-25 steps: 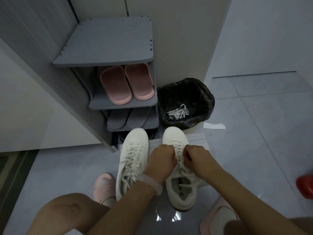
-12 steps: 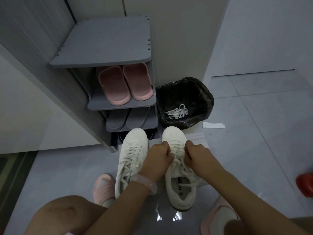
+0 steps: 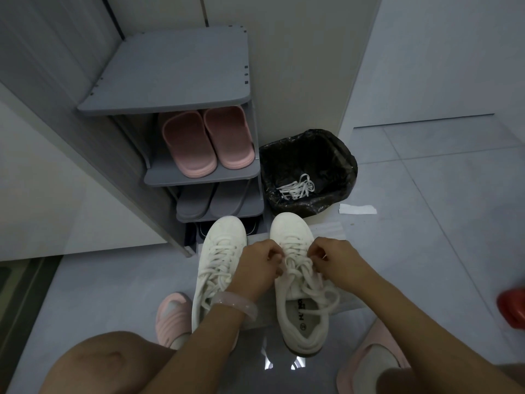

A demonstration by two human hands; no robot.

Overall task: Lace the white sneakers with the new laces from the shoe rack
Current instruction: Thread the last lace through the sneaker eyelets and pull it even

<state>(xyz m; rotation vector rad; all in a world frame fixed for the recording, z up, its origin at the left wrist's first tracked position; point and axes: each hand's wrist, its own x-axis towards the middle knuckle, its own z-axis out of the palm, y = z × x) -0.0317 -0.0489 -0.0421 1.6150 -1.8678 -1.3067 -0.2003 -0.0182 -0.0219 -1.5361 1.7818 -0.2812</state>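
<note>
- Step in hand, by my read: tightening/evening the lace (image 3: 295,261) on the right sneaker (image 3: 298,282), mid-rows, w/ both hands.
- To do it well: pull both strands w/ equal tension, up & outward from the eyelets, so crossings sit flat & the tongue stays centred; work row by row toward the ankle end; don't twist the flat lace.
- Keep the loose loops lying nearer the wrists than the fingertips from getting snagged under the palms.
- Left hand (image 3: 260,264): fingers curled, pinching a lace strand at the shoe's inner edge; knuckles up, wrist w/ pale bracelet (image 3: 235,305) crossing over the left sneaker (image 3: 218,268).
- Right hand (image 3: 336,258): fingers curled likewise, pinching a strand on the outer side; exact strand under the fingertips too small to tell.
- Both hands just apart, lace rows between the fingertips; forearms converge from below.
- Left sneaker looks fully laced, just beside the left hand's knuckles; both shoes on the floor, toes beyond the fingertips toward the shoe rack (image 3: 170,72).
- Bin (image 3: 335,155) beyond the right fingertips holds a bundle of white laces (image 3: 297,189), prob. the old ones.
</note>
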